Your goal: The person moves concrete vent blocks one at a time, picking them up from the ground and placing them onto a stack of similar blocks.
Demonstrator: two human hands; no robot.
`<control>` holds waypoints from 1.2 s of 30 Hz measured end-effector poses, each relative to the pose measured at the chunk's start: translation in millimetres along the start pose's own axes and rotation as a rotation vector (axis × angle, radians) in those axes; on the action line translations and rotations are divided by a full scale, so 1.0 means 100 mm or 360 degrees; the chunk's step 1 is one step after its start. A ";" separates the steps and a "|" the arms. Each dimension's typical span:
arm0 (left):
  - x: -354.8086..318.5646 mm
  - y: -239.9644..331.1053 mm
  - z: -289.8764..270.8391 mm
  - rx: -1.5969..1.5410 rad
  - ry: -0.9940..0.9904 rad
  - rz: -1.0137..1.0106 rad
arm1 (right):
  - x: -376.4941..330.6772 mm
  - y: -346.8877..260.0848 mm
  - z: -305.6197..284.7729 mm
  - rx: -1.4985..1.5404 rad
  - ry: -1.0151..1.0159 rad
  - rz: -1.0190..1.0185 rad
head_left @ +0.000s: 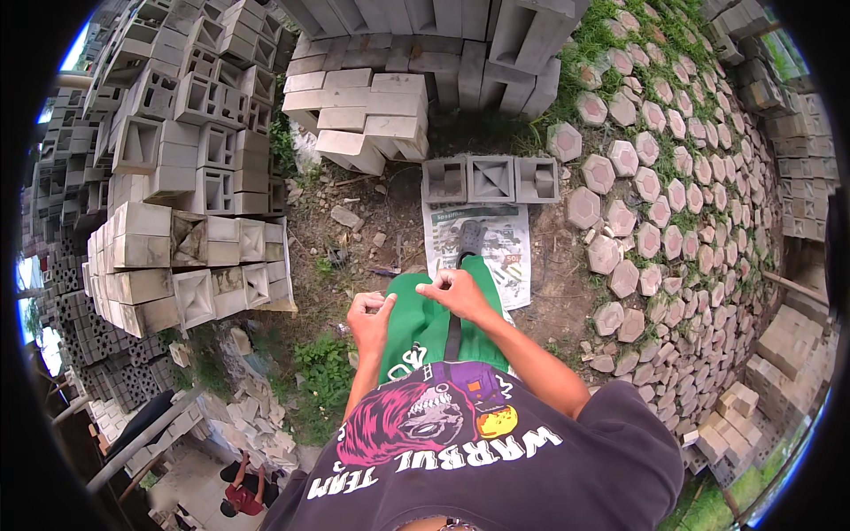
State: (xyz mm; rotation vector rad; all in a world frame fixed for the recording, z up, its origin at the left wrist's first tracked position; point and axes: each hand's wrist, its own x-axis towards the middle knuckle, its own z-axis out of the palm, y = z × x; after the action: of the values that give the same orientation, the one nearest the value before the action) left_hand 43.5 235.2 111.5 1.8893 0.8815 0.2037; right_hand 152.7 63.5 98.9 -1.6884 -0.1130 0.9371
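Note:
Both of my hands hang over my green shorts point(405, 327), a short gap apart. My left hand point(370, 320) is closed, thumb against curled fingers. To its right and slightly farther out, my right hand point(452, 290) is pinched, fingertips towards the left hand. Anything held in either one is too small or hidden to make out. Beyond the hands a printed paper sheet point(514, 276) lies on the soil, with my shod foot point(472, 237) over it. Three grey concrete vent blocks point(490, 180) stand in a row along the sheet's far edge.
Pale block stacks point(376, 111) rise beyond the row, with more vent block stacks point(190, 274) to the left. Hexagonal pavers point(660, 181) cover the grassy ground at right. Low plants point(326, 376) grow at left. Another person in red point(242, 498) is at lower left.

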 end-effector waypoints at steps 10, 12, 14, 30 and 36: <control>1.40 0.42 0.31 0.0152 -0.0363 -0.0296 | 0.96 0.31 -0.19 0.0554 0.0351 0.0400; 1.77 0.40 0.44 0.0124 -0.0501 -0.0315 | 1.17 0.38 -0.17 0.0592 0.0467 0.0440; 2.17 0.26 0.58 0.0083 -0.0624 -0.0341 | 1.39 0.50 -0.12 0.0637 0.0784 0.0409; 4.46 -4.56 3.32 0.0495 -0.1109 -0.0910 | 4.71 4.62 0.12 0.1450 0.0884 0.1447; 5.01 -5.16 4.39 0.1020 -0.1037 -0.0542 | 5.53 5.44 -0.02 0.1586 0.1107 0.1517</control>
State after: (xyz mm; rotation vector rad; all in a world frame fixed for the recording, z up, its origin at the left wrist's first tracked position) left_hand 371.1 367.8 -653.0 2.1215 0.8354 -0.9531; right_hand 319.4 159.4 -652.5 -0.9499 1.4835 0.7643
